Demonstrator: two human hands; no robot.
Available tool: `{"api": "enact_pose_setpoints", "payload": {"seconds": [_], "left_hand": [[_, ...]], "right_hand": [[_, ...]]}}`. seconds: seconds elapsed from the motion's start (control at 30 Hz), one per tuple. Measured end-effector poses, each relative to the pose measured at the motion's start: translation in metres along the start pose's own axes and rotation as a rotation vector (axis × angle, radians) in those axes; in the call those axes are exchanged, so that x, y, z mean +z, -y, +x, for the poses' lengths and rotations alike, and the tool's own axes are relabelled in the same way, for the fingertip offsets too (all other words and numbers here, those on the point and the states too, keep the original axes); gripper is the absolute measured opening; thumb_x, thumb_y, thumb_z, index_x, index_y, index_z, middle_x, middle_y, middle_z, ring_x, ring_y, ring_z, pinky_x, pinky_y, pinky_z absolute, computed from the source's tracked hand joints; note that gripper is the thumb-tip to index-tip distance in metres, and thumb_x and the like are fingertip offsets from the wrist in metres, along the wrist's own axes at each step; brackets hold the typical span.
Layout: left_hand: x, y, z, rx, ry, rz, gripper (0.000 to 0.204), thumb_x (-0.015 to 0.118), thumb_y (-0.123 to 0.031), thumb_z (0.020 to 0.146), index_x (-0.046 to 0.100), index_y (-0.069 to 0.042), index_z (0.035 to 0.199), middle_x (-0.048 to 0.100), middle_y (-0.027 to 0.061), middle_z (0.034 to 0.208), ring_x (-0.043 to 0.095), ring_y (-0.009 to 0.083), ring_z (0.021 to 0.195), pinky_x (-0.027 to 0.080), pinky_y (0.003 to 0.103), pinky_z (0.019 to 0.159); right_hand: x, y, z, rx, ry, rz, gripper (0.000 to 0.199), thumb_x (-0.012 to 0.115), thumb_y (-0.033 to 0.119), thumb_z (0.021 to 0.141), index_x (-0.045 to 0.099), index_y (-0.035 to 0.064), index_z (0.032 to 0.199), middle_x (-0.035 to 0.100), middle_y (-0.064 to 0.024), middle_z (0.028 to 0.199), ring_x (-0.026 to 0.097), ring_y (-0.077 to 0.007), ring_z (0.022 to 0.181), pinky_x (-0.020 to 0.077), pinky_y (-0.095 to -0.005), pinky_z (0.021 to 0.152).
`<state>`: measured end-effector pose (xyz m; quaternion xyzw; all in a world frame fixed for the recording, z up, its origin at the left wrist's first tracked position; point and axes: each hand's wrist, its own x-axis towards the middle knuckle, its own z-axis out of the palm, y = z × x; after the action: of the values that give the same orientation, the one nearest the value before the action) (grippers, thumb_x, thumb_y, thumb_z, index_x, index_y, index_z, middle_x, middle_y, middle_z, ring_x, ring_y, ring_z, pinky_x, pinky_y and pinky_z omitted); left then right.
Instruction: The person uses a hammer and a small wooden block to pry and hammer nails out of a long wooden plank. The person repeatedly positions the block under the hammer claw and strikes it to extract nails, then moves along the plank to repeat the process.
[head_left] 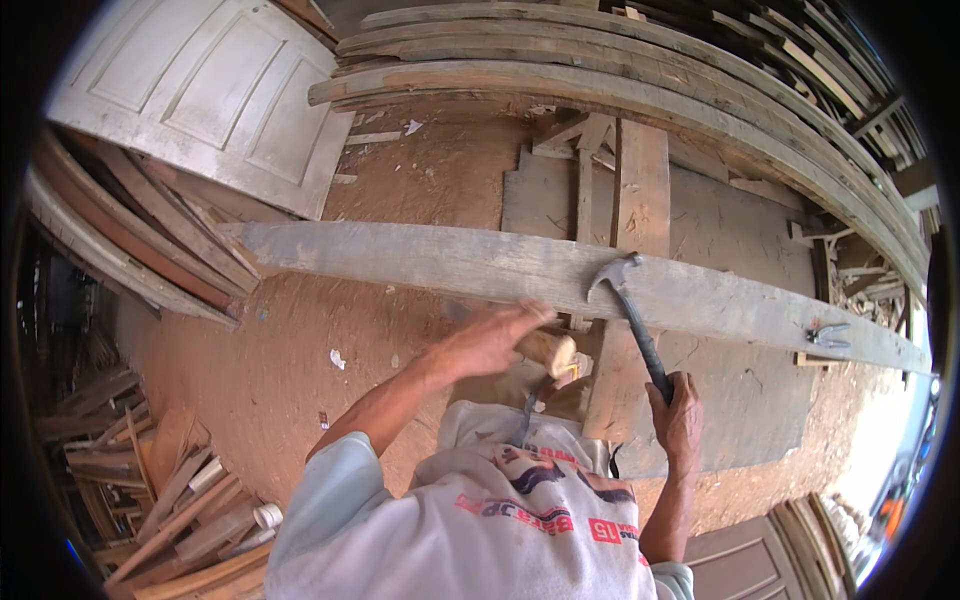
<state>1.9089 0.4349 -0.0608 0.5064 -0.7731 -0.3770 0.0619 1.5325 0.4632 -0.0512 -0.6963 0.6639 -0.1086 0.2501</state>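
One long grey plank [420,262] runs across the middle of the frame, left to right, sitting on a wooden support over the dirt floor. A white panelled door [205,95] leans in the upper left, stacked boards [640,60] arc across the top, and there's scrap wood [170,500] in the lower left.

The right hand [680,415], lower right of centre, has its fingers wrapped tight round the dark handle of a claw hammer [630,310], whose head rests on the plank's near edge. The left hand [490,340] presses on that same edge just left of the hammer head, fingers together and fairly flat. Can't tell if it's pinching a nail, too small to see.

My take: keep that left hand planted so the plank doesn't bounce, fingers clear of the head. A grip near the handle's end gives leverage, so swing or pry square, not angled. A small metal clamp [828,335] sits further right.
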Motion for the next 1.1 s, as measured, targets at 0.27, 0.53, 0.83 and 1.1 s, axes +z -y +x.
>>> {"api": "enact_pose_setpoints", "payload": {"seconds": [0.27,0.53,0.83,1.1], "left_hand": [[-0.106,0.009,-0.027,-0.038,-0.206,-0.434,0.061,0.075,-0.029,0.098,0.051,-0.001,0.147,0.072,0.0211,0.125,0.072,0.0339,0.111,0.058,0.043,0.100],[-0.144,0.074,0.017,0.229,-0.694,-0.968,0.038,0.076,-0.031,0.100,0.061,-0.006,0.124,0.060,-0.0028,0.081,0.053,0.0051,0.062,0.044,0.025,0.056],[-0.130,0.075,0.076,0.413,-0.644,-0.679,0.037,0.081,-0.026,0.094,0.065,-0.003,0.117,0.076,0.0077,0.098,0.073,0.0197,0.086,0.060,0.036,0.078],[-0.128,0.107,0.082,-0.174,0.078,0.083,0.072,0.094,-0.037,0.076,0.067,0.001,0.132,0.074,0.0281,0.121,0.070,0.0420,0.118,0.055,0.050,0.102]], "right_hand": [[0.077,0.087,-0.052,0.372,0.068,0.198,0.033,0.067,0.021,0.097,0.054,0.0013,0.120,0.067,-0.0323,0.085,0.069,-0.0521,0.083,0.0511,-0.0567,0.070],[0.137,0.123,-0.056,0.476,-0.068,0.283,0.046,0.067,0.028,0.098,0.054,-0.0038,0.129,0.064,-0.0280,0.090,0.065,-0.0435,0.082,0.0511,-0.0524,0.074],[0.134,0.139,-0.052,0.595,-0.034,0.386,0.046,0.069,0.028,0.099,0.054,-0.0039,0.129,0.065,-0.0222,0.089,0.067,-0.0354,0.080,0.0534,-0.0490,0.074],[0.147,0.122,-0.052,0.582,-0.024,0.395,0.046,0.069,0.028,0.099,0.056,-0.0037,0.129,0.065,-0.0227,0.089,0.065,-0.0356,0.079,0.0524,-0.0485,0.074]]}}
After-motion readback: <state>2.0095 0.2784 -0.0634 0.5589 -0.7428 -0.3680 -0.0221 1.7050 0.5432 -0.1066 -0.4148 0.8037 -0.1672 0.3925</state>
